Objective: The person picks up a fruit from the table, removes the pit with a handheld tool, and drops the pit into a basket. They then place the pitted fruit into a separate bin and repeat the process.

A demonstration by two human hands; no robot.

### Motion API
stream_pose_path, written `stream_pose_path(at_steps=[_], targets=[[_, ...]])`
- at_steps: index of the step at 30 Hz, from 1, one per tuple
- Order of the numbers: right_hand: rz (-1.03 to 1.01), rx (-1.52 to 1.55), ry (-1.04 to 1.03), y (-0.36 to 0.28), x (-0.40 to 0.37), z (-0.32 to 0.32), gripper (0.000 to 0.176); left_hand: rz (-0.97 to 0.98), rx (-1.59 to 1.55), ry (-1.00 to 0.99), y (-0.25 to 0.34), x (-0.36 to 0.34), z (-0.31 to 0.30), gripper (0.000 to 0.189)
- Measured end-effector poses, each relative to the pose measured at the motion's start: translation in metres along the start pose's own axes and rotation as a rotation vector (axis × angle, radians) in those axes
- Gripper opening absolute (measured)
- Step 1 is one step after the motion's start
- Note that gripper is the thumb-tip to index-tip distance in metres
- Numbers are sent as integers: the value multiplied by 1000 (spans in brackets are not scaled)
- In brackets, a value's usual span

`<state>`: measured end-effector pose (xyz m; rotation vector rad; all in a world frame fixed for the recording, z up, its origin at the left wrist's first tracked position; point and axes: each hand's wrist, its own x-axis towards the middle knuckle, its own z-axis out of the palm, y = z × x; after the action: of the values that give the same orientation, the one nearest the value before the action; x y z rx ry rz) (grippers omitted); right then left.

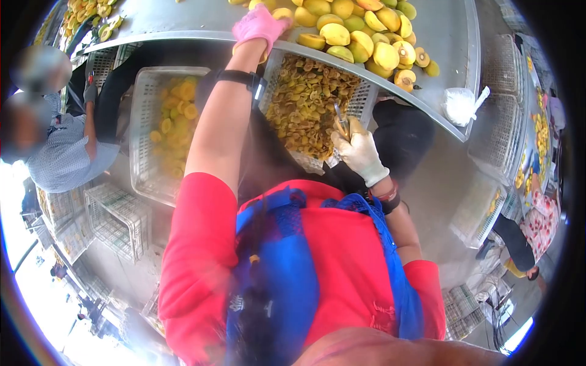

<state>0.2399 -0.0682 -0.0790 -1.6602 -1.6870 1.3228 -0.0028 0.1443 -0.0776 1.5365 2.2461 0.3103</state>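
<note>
My left hand (261, 27), in a pink glove, reaches over the metal table's edge to the near side of a heap of yellow peach halves (332, 33). Its thumb is spread away from the fingers, with a yellow peach half (282, 14) right beside it. My right hand (359, 152), in a whitish glove, is closed around a small pitting knife (340, 121) with a metal blade pointing up. That hand is over the near right side of a white crate (365, 100) full of brownish-yellow pits and scraps (308, 100).
The metal table (201, 18) runs along the top, with a knotted white plastic bag (459, 105) at its right corner. At left stands a crate of yellow fruit (137, 131). A co-worker (70, 146) sits further left; stacked crates (497, 116) and another person (540, 219) are at right.
</note>
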Motion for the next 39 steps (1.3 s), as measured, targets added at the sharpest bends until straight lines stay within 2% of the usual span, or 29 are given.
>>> stream_pose_path(at_steps=[1,4,5,8,11,12,14,15,16,18,19,22,23,27,30,32,38,39], targets=[[-6,-16,3,2,0,0,30,30,-70,-1,-4,4,11,59],[-55,-64,13,2,0,-2,30,283,-410,113,-13,-5,27,60],[-71,-79,17,2,-3,-2,30,208,-669,-100,2,-39,-9,63],[-609,-343,173,-10,0,-6,27,389,-1147,-106,-3,-62,8,44],[-410,72,287,-33,4,-6,24,338,-1375,-304,3,-118,-18,28],[-300,113,287,-44,4,-12,27,338,-1374,-312,4,-131,-19,28],[-306,192,307,-56,7,-15,28,343,-1369,-322,5,-151,-21,30],[-239,230,290,-62,7,-12,28,350,-1270,-304,7,-160,-22,31],[-353,176,326,-59,10,-7,27,342,-1328,-309,9,-167,-21,34],[-412,152,311,-65,5,1,27,325,-1445,-316,15,-179,-17,41],[-443,141,302,-66,2,2,27,332,-1603,-331,21,-182,-12,51],[-541,42,357,-63,-3,5,28,320,-1646,-389,18,-186,-13,58],[-572,-15,386,-59,-7,6,28,335,-1624,-365,18,-186,-13,65],[-558,-99,323,-58,-17,2,34,216,-1760,-399,23,-197,-17,79],[-536,-126,312,-57,-17,6,32,300,-1715,-344,24,-201,-17,78],[-501,-131,295,-57,-20,10,30,286,-1654,-270,24,-203,-13,78],[-508,166,107,-58,-21,4,21,390,-1456,-6,33,-215,-8,78],[-496,125,131,-58,-23,5,21,415,-1435,27,34,-216,-7,78]])
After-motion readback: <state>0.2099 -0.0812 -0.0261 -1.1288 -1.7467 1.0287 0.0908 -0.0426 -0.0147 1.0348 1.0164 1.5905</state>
